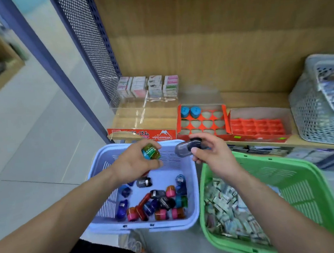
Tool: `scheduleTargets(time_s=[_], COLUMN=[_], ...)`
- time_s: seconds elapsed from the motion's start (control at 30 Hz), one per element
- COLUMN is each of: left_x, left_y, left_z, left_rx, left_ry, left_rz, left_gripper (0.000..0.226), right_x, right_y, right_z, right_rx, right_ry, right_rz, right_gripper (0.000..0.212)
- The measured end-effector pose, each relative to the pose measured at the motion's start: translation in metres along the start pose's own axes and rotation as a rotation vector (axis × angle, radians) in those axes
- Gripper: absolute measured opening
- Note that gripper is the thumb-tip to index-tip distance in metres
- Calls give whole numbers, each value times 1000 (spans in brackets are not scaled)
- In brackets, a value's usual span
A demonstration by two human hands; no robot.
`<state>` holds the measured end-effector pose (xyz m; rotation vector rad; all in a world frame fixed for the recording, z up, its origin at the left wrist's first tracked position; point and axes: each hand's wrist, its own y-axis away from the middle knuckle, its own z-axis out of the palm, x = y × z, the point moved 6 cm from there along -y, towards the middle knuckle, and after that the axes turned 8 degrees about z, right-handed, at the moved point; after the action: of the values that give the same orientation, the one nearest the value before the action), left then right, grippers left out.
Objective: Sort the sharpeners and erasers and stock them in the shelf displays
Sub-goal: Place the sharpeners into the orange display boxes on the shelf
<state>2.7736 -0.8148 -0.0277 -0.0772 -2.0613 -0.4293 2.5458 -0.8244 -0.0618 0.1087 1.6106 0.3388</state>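
At a wooden shop shelf (pixel 240 99), a person holds one sharpener in each hand above two baskets. The left hand (pixel 134 163) curls round a green, orange and blue translucent barrel sharpener (pixel 150 153). The right hand (pixel 213 156) pinches a smoky grey translucent oval sharpener (pixel 185 148) between thumb and fingers. The step appears to be matching each piece to a tray. It is best done one at a time, by shape, with each piece seated squarely in a slot rather than dropped.

The green plastic basket (pixel 300 185), at right, holds a heap of small boxed erasers (pixel 223 206). The grey mesh basket (pixel 313 121) on the shelf holds packets too blurred to name. The lavender plastic basket (pixel 142 228) holds loose coloured sharpeners (pixel 158 203).

On the shelf, the red-fronted eraser display box (pixel 142 133) has packs stacked only at its back. The red tray with heart-shaped slots (pixel 225 117) carries two blue sharpeners (pixel 190 111). The red grid tray (pixel 257 126) shows none.
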Motion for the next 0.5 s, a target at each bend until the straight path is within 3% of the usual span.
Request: scheduleTargets(time_s=[0.1,0.27,0.5], left_x=[20,40,85], left_y=[-2,-17,-53], left_z=[-4,5,55], left_rx=[54,99,57], left_ry=[-58,39,144], left_rz=[32,57,188], left_gripper=[35,34,28], right_x=[-12,-29,-44], right_y=[2,2,6], right_z=[-9,-22,-49], right_rx=[-2,16,-2], right_ry=[-6,-46,-33], right_rz=[-23,-43,-25], right_gripper=[33,28,21])
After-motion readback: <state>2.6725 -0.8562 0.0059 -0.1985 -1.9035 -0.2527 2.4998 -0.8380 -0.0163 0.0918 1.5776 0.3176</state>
